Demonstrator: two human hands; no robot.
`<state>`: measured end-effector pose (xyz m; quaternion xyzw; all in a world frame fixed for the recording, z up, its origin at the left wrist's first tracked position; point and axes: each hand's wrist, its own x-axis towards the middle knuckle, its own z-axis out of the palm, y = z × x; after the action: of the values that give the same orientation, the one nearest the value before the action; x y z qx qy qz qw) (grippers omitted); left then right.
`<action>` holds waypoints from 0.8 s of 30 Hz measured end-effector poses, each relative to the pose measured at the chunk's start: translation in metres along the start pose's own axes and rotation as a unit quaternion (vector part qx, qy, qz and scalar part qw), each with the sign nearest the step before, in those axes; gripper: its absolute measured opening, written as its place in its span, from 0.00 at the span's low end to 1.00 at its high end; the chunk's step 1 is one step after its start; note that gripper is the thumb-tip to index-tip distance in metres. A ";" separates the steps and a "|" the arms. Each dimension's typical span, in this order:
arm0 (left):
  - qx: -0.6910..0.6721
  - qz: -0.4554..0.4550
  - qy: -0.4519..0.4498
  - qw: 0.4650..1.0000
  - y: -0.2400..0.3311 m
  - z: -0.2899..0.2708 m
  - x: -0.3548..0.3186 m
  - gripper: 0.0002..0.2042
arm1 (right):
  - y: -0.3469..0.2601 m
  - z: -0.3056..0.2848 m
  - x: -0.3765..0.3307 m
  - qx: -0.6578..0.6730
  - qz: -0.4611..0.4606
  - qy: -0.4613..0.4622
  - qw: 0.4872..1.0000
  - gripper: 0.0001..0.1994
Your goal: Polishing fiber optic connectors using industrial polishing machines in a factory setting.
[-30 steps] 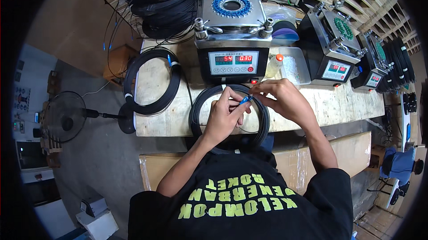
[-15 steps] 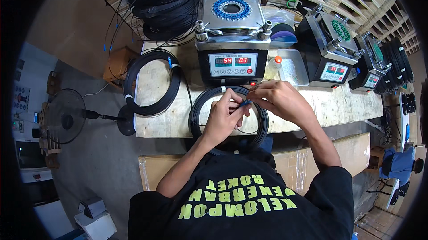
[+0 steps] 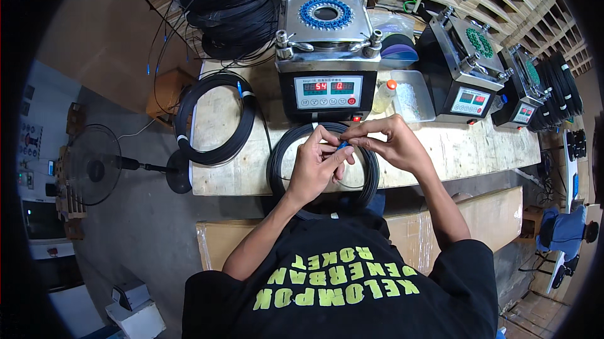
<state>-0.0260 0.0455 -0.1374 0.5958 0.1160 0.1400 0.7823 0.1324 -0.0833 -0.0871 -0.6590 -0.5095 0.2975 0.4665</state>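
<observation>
A small blue fibre-optic connector (image 3: 343,146) is held between the thumb and fingers of my left hand (image 3: 313,168). My right hand (image 3: 391,141) comes in from the right, its thumb and forefinger pinched at the connector's upper end. Any small part between those fingertips is too small to make out. Both hands hover over a coil of black cable (image 3: 372,178) at the table's front edge. A thin black strand shows inside the coil, beside my left hand.
Behind the coil stands a polishing machine (image 3: 328,90) with a ring of blue connectors on top. Two similar machines, one here (image 3: 462,81), stand to the right. A bottle with an orange cap (image 3: 385,96) adjoins a white tray (image 3: 415,109). Another cable coil (image 3: 184,122) lies left.
My right hand has shifted slightly left and turned, its thumb and forefinger now showing more plainly at the connector. My left hand has barely moved and keeps its hold.
</observation>
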 end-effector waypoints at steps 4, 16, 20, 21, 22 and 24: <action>-0.008 0.006 -0.003 1.000 -0.001 0.000 0.000 0.11 | 0.010 0.000 -0.001 0.019 -0.012 -0.027 0.999 0.12; -0.128 -0.074 0.042 0.988 -0.039 -0.019 -0.035 0.10 | 0.034 0.043 -0.072 -0.188 -0.054 -0.128 0.972 0.15; -0.200 -0.084 0.047 0.975 -0.059 -0.011 -0.047 0.11 | 0.070 0.083 -0.090 -0.178 -0.055 -0.134 0.973 0.10; -0.211 -0.100 0.081 0.969 -0.058 -0.004 -0.049 0.09 | 0.076 0.087 -0.094 -0.185 -0.031 -0.105 0.977 0.10; -0.210 -0.101 0.083 0.969 -0.066 -0.008 -0.052 0.09 | 0.081 0.092 -0.097 -0.188 -0.009 -0.077 0.979 0.10; -0.136 -0.141 0.117 0.974 -0.098 -0.029 -0.057 0.07 | 0.083 0.093 -0.100 -0.181 0.036 -0.068 0.980 0.11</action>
<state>-0.0812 0.0263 -0.2385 0.4407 0.2700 0.1115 0.8488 0.0543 -0.1532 -0.2078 -0.7286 -0.5618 0.2608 0.2925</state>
